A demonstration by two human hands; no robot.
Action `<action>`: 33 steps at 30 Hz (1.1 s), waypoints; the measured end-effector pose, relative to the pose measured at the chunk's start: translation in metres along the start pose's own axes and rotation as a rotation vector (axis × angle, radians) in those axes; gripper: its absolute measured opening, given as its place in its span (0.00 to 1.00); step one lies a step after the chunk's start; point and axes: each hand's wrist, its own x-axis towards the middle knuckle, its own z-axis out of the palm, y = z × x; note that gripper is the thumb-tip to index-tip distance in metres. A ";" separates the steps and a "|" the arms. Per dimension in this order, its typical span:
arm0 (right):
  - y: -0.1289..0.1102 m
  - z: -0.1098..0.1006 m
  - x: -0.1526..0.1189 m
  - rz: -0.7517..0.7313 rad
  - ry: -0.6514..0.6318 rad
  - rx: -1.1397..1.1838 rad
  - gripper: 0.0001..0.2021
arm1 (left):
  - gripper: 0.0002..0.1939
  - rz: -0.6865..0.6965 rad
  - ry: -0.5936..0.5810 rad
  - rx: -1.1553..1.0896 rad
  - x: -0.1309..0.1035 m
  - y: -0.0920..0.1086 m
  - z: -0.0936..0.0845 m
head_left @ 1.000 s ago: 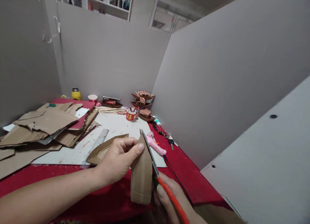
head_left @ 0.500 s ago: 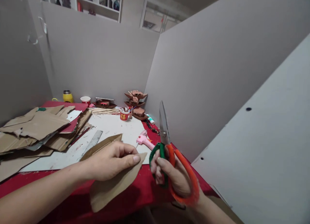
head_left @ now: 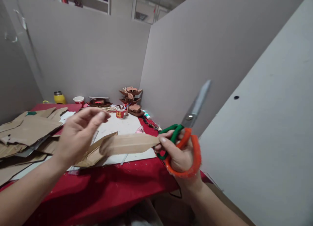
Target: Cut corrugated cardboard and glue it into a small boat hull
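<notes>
My right hand [head_left: 179,154] holds scissors [head_left: 189,118] with green and orange wrapped handles, their blades together and pointing up to the right. Between its thumb and fingers it also pinches the tip of a long, pointed cardboard strip [head_left: 132,143], which stretches leftward over the table. My left hand [head_left: 81,131] is raised to the left of the strip, fingers loosely curled and apart, with nothing in it. Beneath the strip's left end lies a folded cardboard piece [head_left: 91,156] on the white board.
Cardboard sheets [head_left: 31,128] are piled at the left. Farther back stand a yellow flask [head_left: 59,97], a white-rimmed cup [head_left: 78,100], a red paper cup [head_left: 119,112] and several brown model boats [head_left: 130,95]. Red cloth [head_left: 110,187] covers the front edge, and a grey partition [head_left: 195,56] rises on the right.
The cardboard strip has passed from my left hand into my right hand's pinch. My left hand has moved up and left, and the scissors have tilted to the right.
</notes>
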 end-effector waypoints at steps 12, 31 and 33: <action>0.012 0.026 -0.030 -0.283 0.053 -0.158 0.03 | 0.15 -0.602 -0.362 -0.651 -0.051 -0.030 0.058; 0.044 -0.072 -0.061 0.244 -0.585 -0.501 0.36 | 0.08 -0.579 -0.219 -0.672 -0.020 -0.031 0.036; 0.042 -0.072 -0.064 0.261 -0.645 -0.564 0.37 | 0.08 -0.575 -0.237 -0.657 -0.021 -0.031 0.035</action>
